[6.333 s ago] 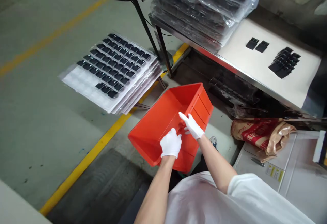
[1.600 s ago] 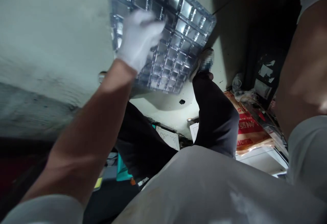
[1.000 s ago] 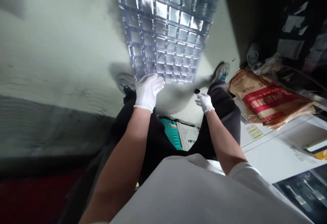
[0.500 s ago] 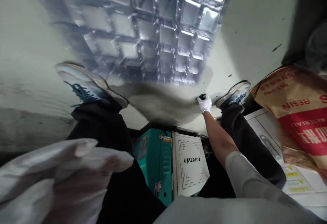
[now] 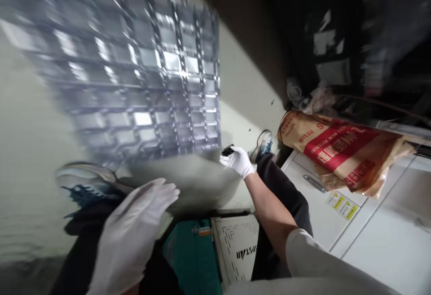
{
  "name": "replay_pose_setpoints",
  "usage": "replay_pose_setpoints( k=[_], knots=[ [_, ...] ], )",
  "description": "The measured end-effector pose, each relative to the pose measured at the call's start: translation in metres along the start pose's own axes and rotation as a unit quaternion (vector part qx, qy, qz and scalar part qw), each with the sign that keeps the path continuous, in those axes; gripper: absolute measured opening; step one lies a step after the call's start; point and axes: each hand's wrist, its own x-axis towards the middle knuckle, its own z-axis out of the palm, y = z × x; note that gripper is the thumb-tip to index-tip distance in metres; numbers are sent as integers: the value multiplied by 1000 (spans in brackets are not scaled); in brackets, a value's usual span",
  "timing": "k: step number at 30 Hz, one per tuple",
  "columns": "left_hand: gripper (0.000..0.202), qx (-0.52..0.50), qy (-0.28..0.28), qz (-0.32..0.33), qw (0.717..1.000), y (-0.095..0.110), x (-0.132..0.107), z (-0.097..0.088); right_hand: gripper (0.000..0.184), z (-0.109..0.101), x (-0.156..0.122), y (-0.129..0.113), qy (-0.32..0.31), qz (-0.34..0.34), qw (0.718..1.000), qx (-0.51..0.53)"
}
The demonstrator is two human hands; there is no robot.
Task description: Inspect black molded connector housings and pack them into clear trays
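My right hand [image 5: 239, 161], in a white glove, is closed around a small black object [image 5: 228, 151] whose kind I cannot make out. It is low over the pale floor, just beyond the near right corner of a clear plastic compartment tray [image 5: 188, 102]. The tray, a blurred grid of square pockets, spreads across the upper left. My left hand [image 5: 134, 227], also white-gloved, is in the lower left, nearer the camera. Its fingers are stretched out, with nothing visible in them.
My shoes [image 5: 85, 182] stand at the tray's near side. A torn brown-and-red resin bag [image 5: 336, 144] lies on a white cabinet [image 5: 387, 223] at right. Beneath me are a green machine [image 5: 193, 259] and a white TOPSTAR box [image 5: 235, 241]. Dark clutter fills the upper right.
The view has swung right, showing more of the cabinet and bag. My right hand with the black object appears nearer the tray. My left hand has come forward and right, its fingers straightened.
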Motion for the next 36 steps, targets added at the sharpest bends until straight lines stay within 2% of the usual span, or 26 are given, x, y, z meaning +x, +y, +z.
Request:
replay_pose_setpoints(
  k=[1,3,4,6,8,10,12,13,16,20,22,25,27,28,30,32,33,34,36],
  knots=[
    [34,-5,3,-8,1000,-5,15,12,29,-1,-6,-18,-53,-12,996,65],
    [39,-59,-12,-16,998,-15,50,37,38,2,-23,-59,-146,-37,971,185],
    [42,-97,-27,-17,995,-23,68,48,41,5,-34,-80,-184,-53,957,218],
    [47,-140,-38,-33,989,-42,103,63,43,18,-56,-117,-254,-88,939,214],
    [50,-121,-7,-50,991,-67,128,66,42,34,-73,-143,-326,-117,921,178],
    [53,-80,29,-45,995,-89,139,58,39,49,-82,-156,-381,-130,904,144],
    [56,-50,39,-12,998,-97,137,46,37,64,-84,-159,-427,-128,887,121],
    [58,-39,36,11,999,-95,133,41,37,70,-83,-159,-450,-125,877,115],
    [56,-31,24,96,995,-64,126,36,37,90,-76,-155,-525,-130,834,107],
    [44,-36,15,198,979,1,135,48,35,110,-66,-155,-589,-199,777,98],
    [40,-24,16,251,968,30,135,56,36,115,-60,-156,-593,-226,768,89],
    [37,11,0,348,938,64,115,69,37,118,-51,-156,-586,-244,769,78],
    [39,38,-57,432,899,83,95,80,36,119,-44,-156,-583,-253,768,80],
    [44,58,-98,479,871,92,85,87,37,120,-41,-155,-581,-256,769,82],
    [68,121,-175,568,795,111,74,100,39,124,-35,-153,-570,-265,773,88],
    [93,194,-206,633,721,129,72,112,42,129,-31,-149,-553,-283,777,101],
    [101,218,-210,651,696,137,74,116,44,133,-30,-146,-544,-296,777,113],
    [105,232,-216,661,681,145,77,117,45,136,-29,-144,-533,-310,777,126],
    [108,234,-245,656,674,158,84,115,46,142,-29,-138,-508,-335,778,155]
  ],
)
